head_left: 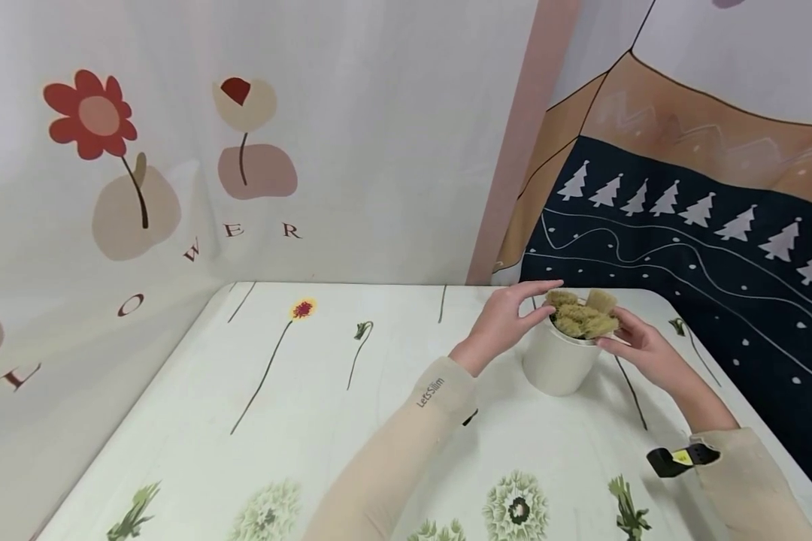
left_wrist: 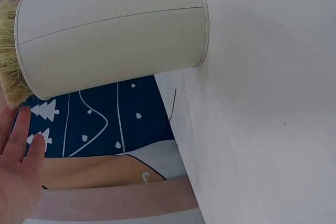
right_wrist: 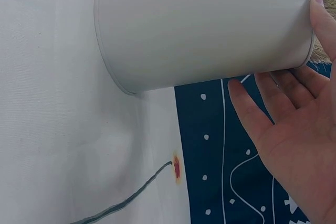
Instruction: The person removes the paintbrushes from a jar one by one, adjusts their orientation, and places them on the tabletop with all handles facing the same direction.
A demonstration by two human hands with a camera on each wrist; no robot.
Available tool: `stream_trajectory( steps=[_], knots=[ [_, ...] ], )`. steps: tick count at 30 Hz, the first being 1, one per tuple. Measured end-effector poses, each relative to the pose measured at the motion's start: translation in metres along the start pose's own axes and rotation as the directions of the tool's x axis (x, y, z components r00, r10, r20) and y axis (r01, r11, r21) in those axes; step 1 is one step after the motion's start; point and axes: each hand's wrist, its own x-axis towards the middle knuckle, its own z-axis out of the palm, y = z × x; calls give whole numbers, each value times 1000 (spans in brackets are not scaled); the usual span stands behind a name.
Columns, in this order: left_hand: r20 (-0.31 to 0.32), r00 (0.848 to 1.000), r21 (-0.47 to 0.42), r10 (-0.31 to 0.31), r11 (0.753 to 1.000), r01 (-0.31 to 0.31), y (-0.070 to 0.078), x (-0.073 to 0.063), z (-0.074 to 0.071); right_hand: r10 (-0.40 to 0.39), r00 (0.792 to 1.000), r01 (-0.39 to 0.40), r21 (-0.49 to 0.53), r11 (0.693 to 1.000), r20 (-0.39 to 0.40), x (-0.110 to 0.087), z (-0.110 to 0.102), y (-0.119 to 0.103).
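A white cylindrical pot point(head_left: 560, 362) stands upright on the right part of the table. Yellowish bristly material point(head_left: 584, 319) rises above its rim; the lower part is hidden inside. On the left side of the rim is my left hand point(head_left: 504, 321), fingers extended, its thumb close to the bristles. In the left wrist view the left fingertips point(left_wrist: 21, 129) lie beside the bristles, and whether they touch cannot be told. My right hand point(head_left: 646, 349) rests at the right of the rim. Its thumb point(right_wrist: 321, 14) touches the rim while the loose fingers lie along the pot's side.
A white cloth printed with flowers and stems covers the table point(head_left: 196, 421). Behind it hangs a pale printed curtain point(head_left: 379, 150). Dark blue fabric with white trees point(head_left: 683, 240) hangs beyond the table's right edge. A black strap device point(head_left: 683, 458) sits on the right wrist.
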Motion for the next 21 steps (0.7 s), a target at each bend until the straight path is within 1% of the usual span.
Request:
stream_trajectory(
  steps=[4,10,13,18,21],
  knots=[
    [14,1000,20,4,1000,-4,0,2,1,-9,1000,9,4,1000,1,0,0,0],
    [17,1000,43,3,999,-3,2,4,2,-25,1000,25,30,999,0,0,0,0],
    [13,1000,62,2,998,-2,2,5,2,-6,1000,6,24,1000,3,0,0,0],
    [6,1000,74,-9,997,8,2,7,3,52,999,-52,-14,999,11,1,0,-2],
    [11,1000,74,-28,997,28,3,8,6,49,999,-48,-24,999,11,0,0,-3]
  ],
)
